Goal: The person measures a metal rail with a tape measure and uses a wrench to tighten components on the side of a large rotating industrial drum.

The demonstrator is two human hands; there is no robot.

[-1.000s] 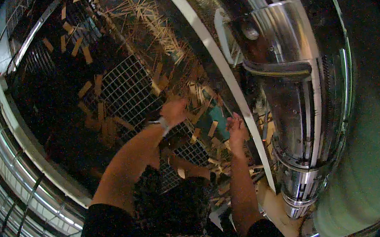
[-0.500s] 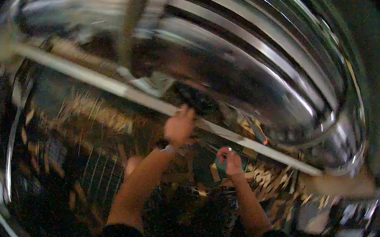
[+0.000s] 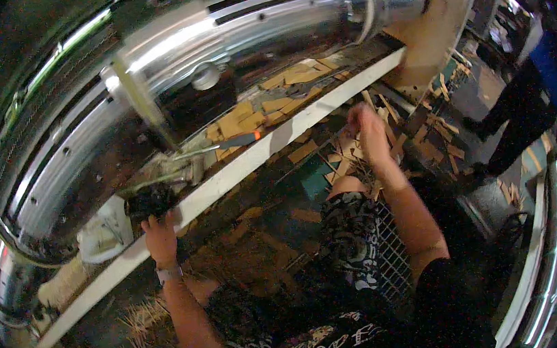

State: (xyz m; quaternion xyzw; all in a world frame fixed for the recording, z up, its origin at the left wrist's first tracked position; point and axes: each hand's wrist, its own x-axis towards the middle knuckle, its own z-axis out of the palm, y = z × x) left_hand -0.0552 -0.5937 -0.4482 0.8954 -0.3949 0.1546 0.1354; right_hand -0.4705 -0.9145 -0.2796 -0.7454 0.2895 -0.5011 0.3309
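My left hand (image 3: 160, 240) rests at the white beam (image 3: 256, 154), with its fingers stretched over the edge beside a small dark object (image 3: 151, 201). That object's kind is too dark to make out. Further right, my right hand (image 3: 368, 133) is raised beside the beam's far end, its fingers smeared by motion; whether it holds anything does not show. A screwdriver-like tool with a grey and orange handle (image 3: 240, 140) lies behind the beam. Left of the dark object is a crumpled whitish bag (image 3: 103, 232).
A large shiny slotted metal cylinder (image 3: 174, 41) spans the far side. Cardboard scraps (image 3: 238, 120) lie beneath it, and more strips (image 3: 435, 132) litter the floor. At the right stands another person in dark trousers (image 3: 515, 109). A second metal roller (image 3: 553, 246) runs along the lower right.
The view has swung round, so the beam now slopes the other way. My left hand stays by the dark object, while my right hand has moved away from it, toward the beam's right end.
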